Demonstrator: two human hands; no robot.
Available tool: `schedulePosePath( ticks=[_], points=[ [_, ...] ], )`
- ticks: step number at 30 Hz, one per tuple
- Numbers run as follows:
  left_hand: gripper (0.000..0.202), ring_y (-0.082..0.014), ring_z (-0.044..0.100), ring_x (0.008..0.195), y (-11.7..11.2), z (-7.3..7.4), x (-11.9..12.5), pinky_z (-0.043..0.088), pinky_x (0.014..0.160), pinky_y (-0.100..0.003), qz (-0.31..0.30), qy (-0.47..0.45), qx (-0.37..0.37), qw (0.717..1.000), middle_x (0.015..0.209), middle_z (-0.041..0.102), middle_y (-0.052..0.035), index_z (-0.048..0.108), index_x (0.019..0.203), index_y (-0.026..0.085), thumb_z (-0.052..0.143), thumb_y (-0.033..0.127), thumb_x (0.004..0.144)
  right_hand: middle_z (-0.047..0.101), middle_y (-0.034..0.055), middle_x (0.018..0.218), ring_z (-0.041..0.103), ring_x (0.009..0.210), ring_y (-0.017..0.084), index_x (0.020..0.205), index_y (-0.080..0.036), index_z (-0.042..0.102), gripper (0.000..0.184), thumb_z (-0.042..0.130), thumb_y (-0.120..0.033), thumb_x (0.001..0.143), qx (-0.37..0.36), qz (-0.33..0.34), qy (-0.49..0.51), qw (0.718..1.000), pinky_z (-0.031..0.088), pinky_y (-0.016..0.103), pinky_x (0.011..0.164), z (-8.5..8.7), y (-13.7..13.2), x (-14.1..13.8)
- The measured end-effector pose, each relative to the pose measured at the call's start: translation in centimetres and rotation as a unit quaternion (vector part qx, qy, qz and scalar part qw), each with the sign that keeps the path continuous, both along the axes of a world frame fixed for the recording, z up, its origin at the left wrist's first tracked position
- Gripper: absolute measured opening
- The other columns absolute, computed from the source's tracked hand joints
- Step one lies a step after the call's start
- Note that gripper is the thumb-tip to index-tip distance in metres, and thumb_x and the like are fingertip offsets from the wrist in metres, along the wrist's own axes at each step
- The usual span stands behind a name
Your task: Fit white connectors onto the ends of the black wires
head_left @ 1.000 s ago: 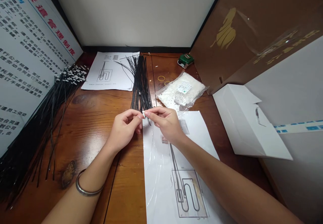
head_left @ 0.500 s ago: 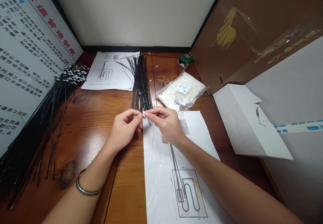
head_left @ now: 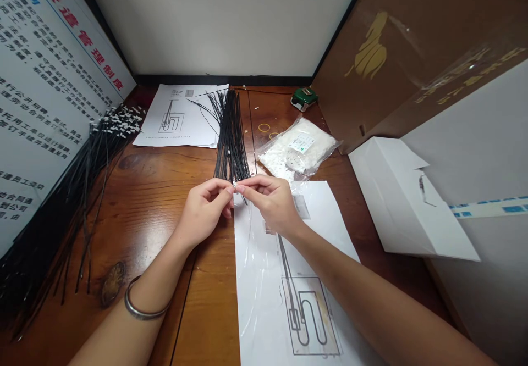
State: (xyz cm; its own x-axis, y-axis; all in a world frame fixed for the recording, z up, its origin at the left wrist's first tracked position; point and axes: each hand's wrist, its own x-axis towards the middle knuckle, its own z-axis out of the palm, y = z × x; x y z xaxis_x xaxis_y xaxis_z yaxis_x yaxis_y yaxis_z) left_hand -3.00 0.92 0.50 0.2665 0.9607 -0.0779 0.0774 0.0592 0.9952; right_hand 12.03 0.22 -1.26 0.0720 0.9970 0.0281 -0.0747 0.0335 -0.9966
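My left hand [head_left: 208, 206] is closed in a pinch, thumb against forefinger. Its fingertips meet those of my right hand [head_left: 274, 201], which pinches from the other side. Between the tips shows a small white connector [head_left: 235, 187], mostly covered by the fingers. A thin dark wire end pokes out just under the fingertips; whether it joins the connector I cannot tell. Right behind both hands lies a bundle of black wires [head_left: 231, 129]. Beneath my right hand is a printed sheet with a wiring drawing [head_left: 264, 311], with clear plastic film over part of it.
On the left lies a larger pile of black wires with white ends [head_left: 119, 121]. Beyond my right hand rests a clear bag of small white pieces [head_left: 315, 140], near a green tape measure [head_left: 304, 99]. More printed papers [head_left: 152, 118] lie at the back. A white box flap [head_left: 396, 201] juts in from the right.
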Motion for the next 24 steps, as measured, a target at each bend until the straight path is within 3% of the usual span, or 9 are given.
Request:
schedulePosePath(
  ticks=[12, 24],
  points=[
    [0.02, -0.0087, 0.053, 0.051, -0.03, 0.02, -0.07, 0.046, 0.051, -0.021, -0.008, -0.003, -0.006, 1.0, 0.062, 0.058, 0.0015, 0.061, 0.073, 0.015, 0.061, 0.033, 0.083, 0.058, -0.0028, 0.055, 0.037, 0.046, 0.007, 0.069, -0.019, 0.073, 0.009, 0.074, -0.028, 0.069, -0.004, 0.024, 0.023, 0.999, 0.028, 0.025, 0.044, -0.15, 0.18, 0.26],
    [0.021, -0.0087, 0.053, 0.051, -0.09, -0.06, 0.01, 0.045, 0.051, -0.021, -0.005, -0.002, -0.004, 1.0, 0.061, 0.058, 0.0016, 0.062, 0.075, 0.015, 0.064, 0.035, 0.082, 0.056, -0.0028, 0.057, 0.041, 0.047, 0.007, 0.072, -0.018, 0.068, 0.018, 0.073, -0.035, 0.072, -0.012, 0.043, 0.025, 0.999, 0.031, 0.024, 0.045, -0.24, 0.33, 0.38]
  ],
)
